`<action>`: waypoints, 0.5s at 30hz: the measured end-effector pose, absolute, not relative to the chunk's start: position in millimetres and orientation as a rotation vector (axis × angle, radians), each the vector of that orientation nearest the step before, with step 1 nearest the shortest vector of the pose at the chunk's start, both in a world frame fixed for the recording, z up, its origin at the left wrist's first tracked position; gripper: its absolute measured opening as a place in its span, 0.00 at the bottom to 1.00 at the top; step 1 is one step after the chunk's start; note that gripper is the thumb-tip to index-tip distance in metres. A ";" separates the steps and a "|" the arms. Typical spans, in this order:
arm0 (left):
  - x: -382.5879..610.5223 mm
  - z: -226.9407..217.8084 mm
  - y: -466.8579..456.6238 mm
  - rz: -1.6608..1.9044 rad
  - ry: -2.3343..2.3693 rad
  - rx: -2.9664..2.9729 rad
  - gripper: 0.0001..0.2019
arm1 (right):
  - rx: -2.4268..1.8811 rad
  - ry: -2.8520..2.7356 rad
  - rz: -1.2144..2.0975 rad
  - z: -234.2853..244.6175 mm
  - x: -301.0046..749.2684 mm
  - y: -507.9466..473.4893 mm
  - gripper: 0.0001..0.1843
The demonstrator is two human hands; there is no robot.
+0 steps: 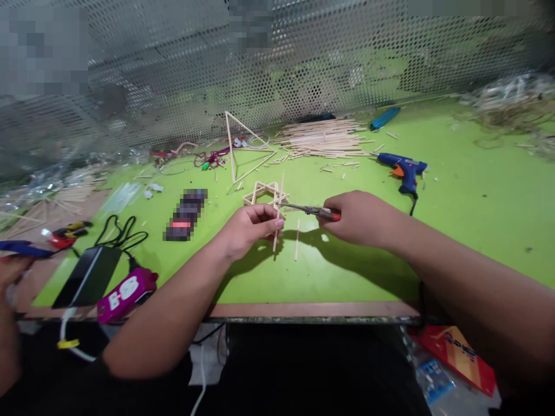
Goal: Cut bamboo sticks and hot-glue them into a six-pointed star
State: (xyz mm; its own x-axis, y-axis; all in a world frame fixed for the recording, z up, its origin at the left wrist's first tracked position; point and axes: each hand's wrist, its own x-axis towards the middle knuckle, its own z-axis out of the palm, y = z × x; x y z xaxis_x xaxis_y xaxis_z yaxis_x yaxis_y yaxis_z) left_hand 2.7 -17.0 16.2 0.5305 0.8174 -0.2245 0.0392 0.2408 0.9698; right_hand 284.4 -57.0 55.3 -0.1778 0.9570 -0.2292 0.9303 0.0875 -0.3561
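Between the thumb and fingers of my left hand (pixel 254 230) is a thin wooden stick (pixel 276 238), held nearly upright. My right hand (pixel 353 216) grips red-handled pliers (pixel 310 210), whose jaws point left and meet or nearly touch the stick; I cannot tell if they close on it. Just behind my left hand sits a small star-shaped stick frame (pixel 262 192). A short cut stick (pixel 297 240) lies on the green table (pixel 472 231) between my hands. Farther back stands a larger triangular stick frame (pixel 229 147).
A pile of sticks (pixel 323 138) lies at the back, with a blue glue gun (pixel 403 169) to its right and a blue cutter (pixel 385 118) behind. On the left are a blurred-out phone (pixel 186 215), a magenta power strip (pixel 126 294) and a black box (pixel 89 276). Another person's hand (pixel 13 271) shows far left.
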 end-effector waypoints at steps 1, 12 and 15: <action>2.7 16.4 -17.3 0.648 0.870 1.232 0.17 | -1.979 -2.269 0.659 55.8 284.1 -57.3 0.12; 2.8 13.8 -17.6 0.673 0.885 1.216 0.20 | -2.026 -2.282 0.629 58.7 281.6 -58.6 0.13; 2.6 13.2 -17.5 0.673 0.883 1.207 0.20 | -2.051 -2.279 0.646 60.6 281.1 -58.9 0.13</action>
State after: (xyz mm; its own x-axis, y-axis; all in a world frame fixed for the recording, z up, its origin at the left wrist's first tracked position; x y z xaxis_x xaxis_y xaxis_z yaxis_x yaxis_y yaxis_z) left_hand 2.6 -17.5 13.2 0.5096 0.8332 -0.2145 0.0141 0.2412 0.9704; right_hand 281.1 -58.9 60.6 -0.1429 0.9539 -0.2640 0.9504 0.0578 -0.3055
